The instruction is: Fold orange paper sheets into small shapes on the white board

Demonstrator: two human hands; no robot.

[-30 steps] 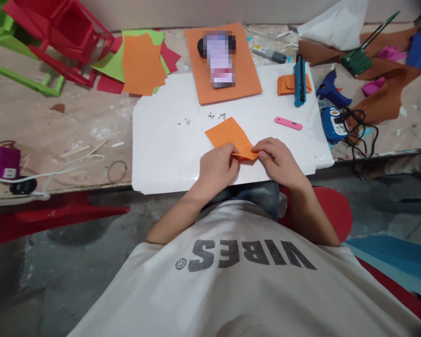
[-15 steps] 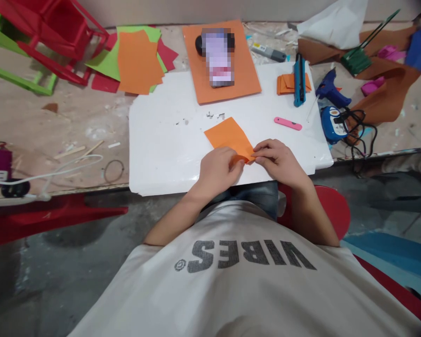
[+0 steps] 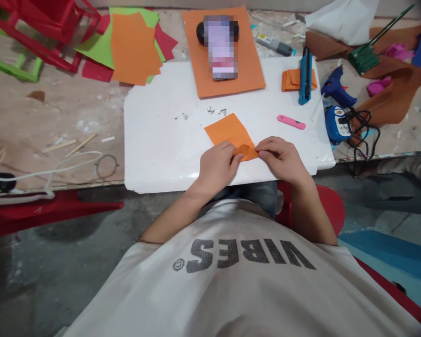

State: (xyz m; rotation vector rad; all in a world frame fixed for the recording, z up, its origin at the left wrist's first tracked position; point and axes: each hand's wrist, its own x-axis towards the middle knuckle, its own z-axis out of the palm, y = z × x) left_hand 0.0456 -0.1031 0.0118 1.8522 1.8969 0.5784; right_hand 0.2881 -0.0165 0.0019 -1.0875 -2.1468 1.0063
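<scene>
Near the far right of the white board (image 3: 154, 140), a teal cutter (image 3: 305, 77), with a slim pink tool (image 3: 291, 122) lying closer in. Just past the board's right edge, a blue glue gun (image 3: 338, 89) and a blue-and-white device (image 3: 337, 125). Beyond the board's far edge, a grey cutter (image 3: 274, 45). At far left, a red chair-like frame (image 3: 56, 23); nearer, two wooden sticks (image 3: 81, 145) on the tabletop (image 3: 66, 107).

Pale wall (image 3: 273, 5), grey floor (image 3: 66, 262), perhaps concrete.
</scene>
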